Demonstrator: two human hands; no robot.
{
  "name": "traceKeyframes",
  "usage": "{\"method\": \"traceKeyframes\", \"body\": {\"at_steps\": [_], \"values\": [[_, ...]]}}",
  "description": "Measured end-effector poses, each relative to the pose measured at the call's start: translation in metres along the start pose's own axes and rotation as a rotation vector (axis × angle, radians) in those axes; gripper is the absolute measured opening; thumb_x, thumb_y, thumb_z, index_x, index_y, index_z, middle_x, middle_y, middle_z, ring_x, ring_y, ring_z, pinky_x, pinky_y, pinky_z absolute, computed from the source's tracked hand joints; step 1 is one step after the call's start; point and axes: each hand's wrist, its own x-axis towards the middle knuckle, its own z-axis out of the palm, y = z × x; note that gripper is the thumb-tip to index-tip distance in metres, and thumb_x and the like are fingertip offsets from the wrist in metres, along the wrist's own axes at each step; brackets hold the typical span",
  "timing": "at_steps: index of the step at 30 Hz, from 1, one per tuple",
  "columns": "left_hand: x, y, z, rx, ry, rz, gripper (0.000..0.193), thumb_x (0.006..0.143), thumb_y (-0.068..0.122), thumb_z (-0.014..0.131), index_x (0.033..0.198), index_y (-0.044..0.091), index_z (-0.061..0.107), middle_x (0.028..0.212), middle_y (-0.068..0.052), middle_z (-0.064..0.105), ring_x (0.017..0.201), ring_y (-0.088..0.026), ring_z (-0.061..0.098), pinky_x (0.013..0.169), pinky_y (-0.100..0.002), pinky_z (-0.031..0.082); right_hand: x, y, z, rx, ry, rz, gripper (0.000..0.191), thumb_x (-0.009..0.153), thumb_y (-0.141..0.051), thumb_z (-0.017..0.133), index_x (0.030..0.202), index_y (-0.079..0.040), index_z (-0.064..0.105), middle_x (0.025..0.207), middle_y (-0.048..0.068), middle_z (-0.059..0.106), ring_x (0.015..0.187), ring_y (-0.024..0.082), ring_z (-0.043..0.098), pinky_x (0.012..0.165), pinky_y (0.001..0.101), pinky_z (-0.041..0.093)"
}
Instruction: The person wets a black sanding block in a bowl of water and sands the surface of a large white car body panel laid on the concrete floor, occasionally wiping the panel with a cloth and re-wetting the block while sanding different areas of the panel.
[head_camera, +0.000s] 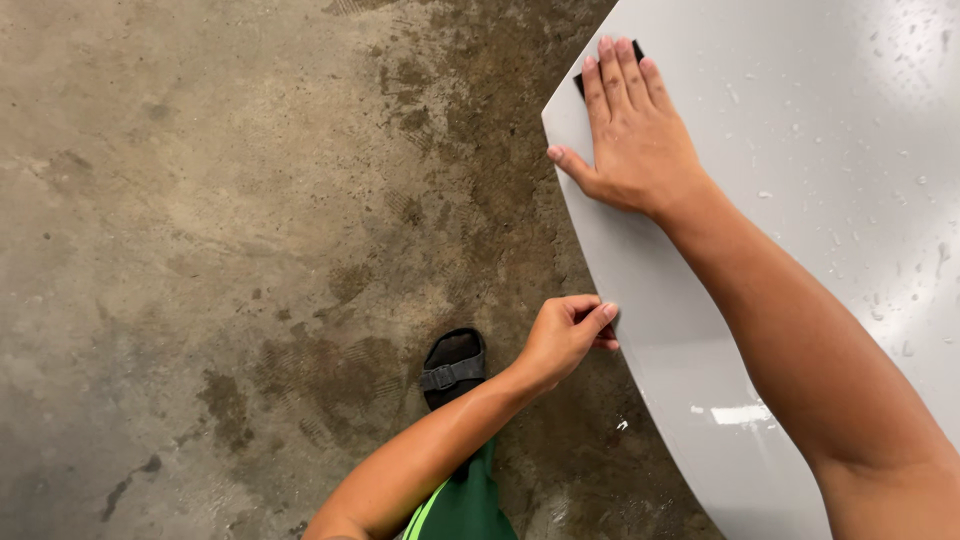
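Over a stained concrete floor (200, 250), the right hand (635, 140) is pressing flat, fingers together, on a small dark pad (582, 82) near the grey panel's (800, 200) curved edge, while the left hand (565, 335) is pinching that edge, seemingly steadying it.

Glossy, smooth grey panel (800, 200), water-beaded; rough, stained concrete floor (220, 230).

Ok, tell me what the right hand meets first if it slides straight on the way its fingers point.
The right hand already presses a black sanding pad under its fingertips; beyond that lies only more wet grey panel up to the picture's top edge.
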Motion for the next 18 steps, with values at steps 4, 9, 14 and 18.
{"method": "traceKeyframes", "body": {"at_steps": [4, 9, 14, 18], "values": [[-0.001, 0.001, 0.0, 0.001, 0.01, -0.016, 0.028, 0.106, 0.017, 0.061, 0.096, -0.007, 0.07, 0.084, -0.004, 0.066, 0.076, -0.01, 0.064, 0.073, -0.028, 0.061, 0.032, -0.006, 0.008, 0.011, 0.032, 0.024, 0.096, 0.103, -0.064, 0.034, 0.161, 0.011, 0.018, 0.169, 0.029, 0.014, 0.158, 0.038, 0.006, 0.128, 0.0489, 0.004], [-0.001, 0.001, -0.001, 0.003, 0.013, -0.029, 0.028, 0.106, 0.018, 0.061, 0.097, -0.007, 0.07, 0.083, -0.004, 0.067, 0.074, -0.011, 0.064, 0.073, -0.028, 0.06, 0.054, -0.012, 0.009, 0.032, 0.024, 0.058, 0.094, 0.104, -0.062, 0.032, 0.162, 0.01, 0.017, 0.17, 0.026, 0.015, 0.16, 0.035, 0.007, 0.13, 0.0479, 0.004], [0.001, -0.003, -0.002, -0.001, -0.022, -0.005, 0.027, 0.105, 0.018, 0.061, 0.098, -0.007, 0.07, 0.084, -0.005, 0.069, 0.076, -0.01, 0.065, 0.072, -0.028, 0.06, -0.013, -0.037, 0.01, -0.003, 0.024, 0.001, 0.095, 0.104, -0.065, 0.033, 0.161, 0.011, 0.019, 0.17, 0.027, 0.014, 0.159, 0.036, 0.006, 0.128, 0.0485, 0.004], [-0.001, -0.006, -0.002, -0.018, 0.011, -0.006, 0.027, 0.106, 0.017, 0.061, 0.099, -0.007, 0.07, 0.085, -0.004, 0.067, 0.077, -0.01, 0.064, 0.073, -0.028, 0.061, -0.008, -0.039, 0.015, 0.006, -0.012, 0.03, 0.094, 0.104, -0.063, 0.033, 0.162, 0.01, 0.019, 0.171, 0.026, 0.013, 0.16, 0.035, 0.005, 0.129, 0.0487, 0.004]]}}
